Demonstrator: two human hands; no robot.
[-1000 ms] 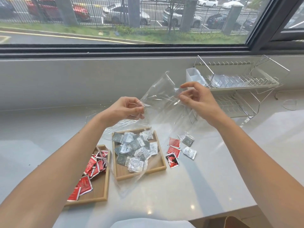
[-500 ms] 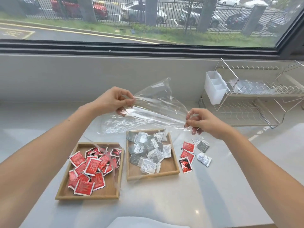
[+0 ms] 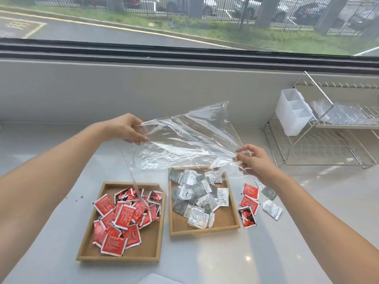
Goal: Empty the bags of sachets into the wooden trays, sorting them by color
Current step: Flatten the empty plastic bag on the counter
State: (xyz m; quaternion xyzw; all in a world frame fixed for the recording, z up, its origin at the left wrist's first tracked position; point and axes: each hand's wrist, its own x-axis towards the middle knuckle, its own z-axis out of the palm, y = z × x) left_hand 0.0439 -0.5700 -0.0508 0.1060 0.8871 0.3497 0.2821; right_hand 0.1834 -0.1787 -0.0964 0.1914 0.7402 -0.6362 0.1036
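Observation:
An empty clear plastic bag [image 3: 192, 138] is stretched in the air between my hands, above the trays. My left hand [image 3: 128, 128] pinches its left edge and my right hand [image 3: 251, 160] pinches its right corner. Below on the counter, the left wooden tray [image 3: 90, 240] holds several red sachets [image 3: 123, 216]. The right wooden tray [image 3: 229, 220] holds several grey and white sachets [image 3: 199, 197]. To the right of it, loose on the counter, lie three red sachets [image 3: 249, 201] and a few grey ones [image 3: 271, 209].
A wire dish rack [image 3: 328, 144] with a white plastic cutlery holder [image 3: 293, 111] stands at the back right. A low wall and window run along the counter's far edge. Something white [image 3: 155, 279] shows at the bottom edge.
The bag has gone from raised upright to stretched flat and lower. My right hand dropped and moved right; my left hand rose. The view has shifted left, showing both trays fully.

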